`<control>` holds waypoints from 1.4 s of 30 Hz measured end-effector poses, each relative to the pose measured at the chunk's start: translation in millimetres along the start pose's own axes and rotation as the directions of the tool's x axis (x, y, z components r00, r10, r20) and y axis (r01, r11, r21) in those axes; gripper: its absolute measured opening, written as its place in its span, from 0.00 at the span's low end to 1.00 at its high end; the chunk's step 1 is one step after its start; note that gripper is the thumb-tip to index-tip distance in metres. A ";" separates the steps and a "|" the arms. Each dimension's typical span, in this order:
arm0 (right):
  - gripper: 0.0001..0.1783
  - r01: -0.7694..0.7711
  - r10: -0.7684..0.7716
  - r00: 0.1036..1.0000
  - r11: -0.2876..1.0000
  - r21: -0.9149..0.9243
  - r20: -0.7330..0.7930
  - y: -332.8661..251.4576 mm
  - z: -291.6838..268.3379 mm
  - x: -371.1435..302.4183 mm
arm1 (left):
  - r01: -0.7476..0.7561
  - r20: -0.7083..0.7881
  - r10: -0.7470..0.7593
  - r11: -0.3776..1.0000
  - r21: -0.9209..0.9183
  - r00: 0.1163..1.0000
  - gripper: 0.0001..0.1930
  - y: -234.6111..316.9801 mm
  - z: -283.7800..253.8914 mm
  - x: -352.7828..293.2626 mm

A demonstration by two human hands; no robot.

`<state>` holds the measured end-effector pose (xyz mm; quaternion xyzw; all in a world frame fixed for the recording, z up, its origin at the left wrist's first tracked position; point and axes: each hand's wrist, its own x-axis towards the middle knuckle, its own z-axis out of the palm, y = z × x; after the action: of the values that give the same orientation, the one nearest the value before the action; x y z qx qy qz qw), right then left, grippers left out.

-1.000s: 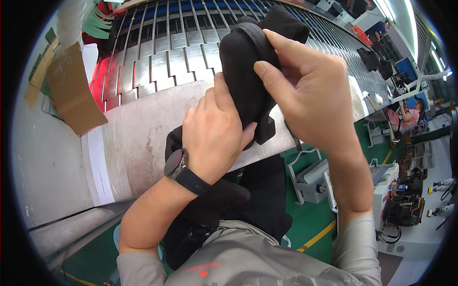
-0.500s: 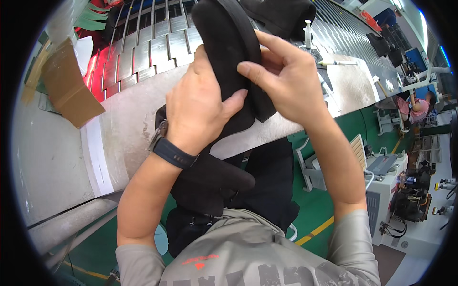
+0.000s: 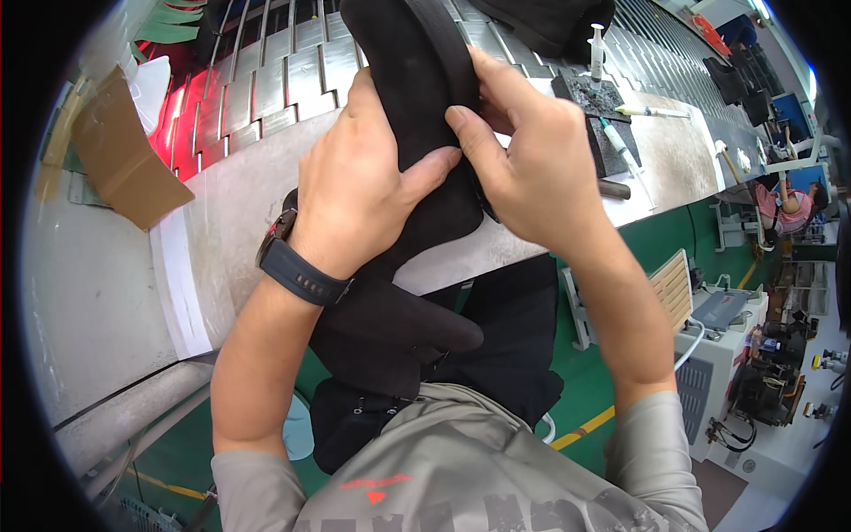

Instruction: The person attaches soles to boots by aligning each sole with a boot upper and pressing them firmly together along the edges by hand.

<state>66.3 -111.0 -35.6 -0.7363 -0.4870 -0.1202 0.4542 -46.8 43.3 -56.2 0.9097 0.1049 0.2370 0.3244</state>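
Observation:
A black suede-like boot (image 3: pixel 403 97) is held up over the near edge of the bench, its dark sole (image 3: pixel 448 58) along the right side. My left hand (image 3: pixel 355 173) is closed around the boot's left side, thumb lying across it. On the sole's right edge my right hand (image 3: pixel 536 160) is closed, thumb on the near face and fingers behind, partly hidden. The thumbs point toward each other. Below, a black suede-like piece with a rounded end (image 3: pixel 399 328) rests over my lap; whether it joins the held boot is hidden.
Beyond the bench (image 3: pixel 257 191) runs a slatted metal conveyor (image 3: pixel 266 97) with more black footwear (image 3: pixel 554 22). At right are an upright syringe (image 3: pixel 597 58) in a dark block, other syringes (image 3: pixel 651 112) and a hammer (image 3: pixel 729 164). A bent cardboard piece (image 3: pixel 128 151) stands left.
The boot has turned slightly, and its heel end is now more covered by my right hand. Both hands keep their grip. The view has shifted, uncovering more of the syringes at right.

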 end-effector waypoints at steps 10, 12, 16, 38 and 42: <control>0.14 -0.241 0.257 0.964 0.955 0.173 -0.074 -6.1 5.9 -1.8 | 0.052 0.017 -0.053 0.997 0.049 0.998 0.44 -3.1 -2.2 -0.4; 0.13 -0.218 0.232 0.968 0.967 0.129 -0.101 -7.5 7.1 -1.0 | 0.046 0.008 -0.046 0.998 0.046 0.999 0.44 -1.8 -2.9 -0.6; 0.11 -0.183 0.166 0.973 0.978 -0.096 -0.157 -21.3 8.7 1.2 | 0.051 -0.014 -0.050 0.996 0.077 0.999 0.43 3.3 -4.6 -4.4; 0.11 0.099 -0.072 0.988 0.974 -0.202 0.138 -29.9 -21.5 40.1 | -0.053 -0.110 0.066 0.992 0.115 0.992 0.53 10.4 -5.0 -18.7; 0.17 0.171 -0.142 0.982 0.945 -0.279 0.121 -27.8 -24.2 38.5 | -0.071 -0.120 0.083 0.992 0.105 0.989 0.55 10.2 -5.7 -20.5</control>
<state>68.9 -103.5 17.1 -0.7586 -0.5432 -0.1888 0.3062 -67.0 31.4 -53.2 0.9117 0.1014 0.3001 0.2618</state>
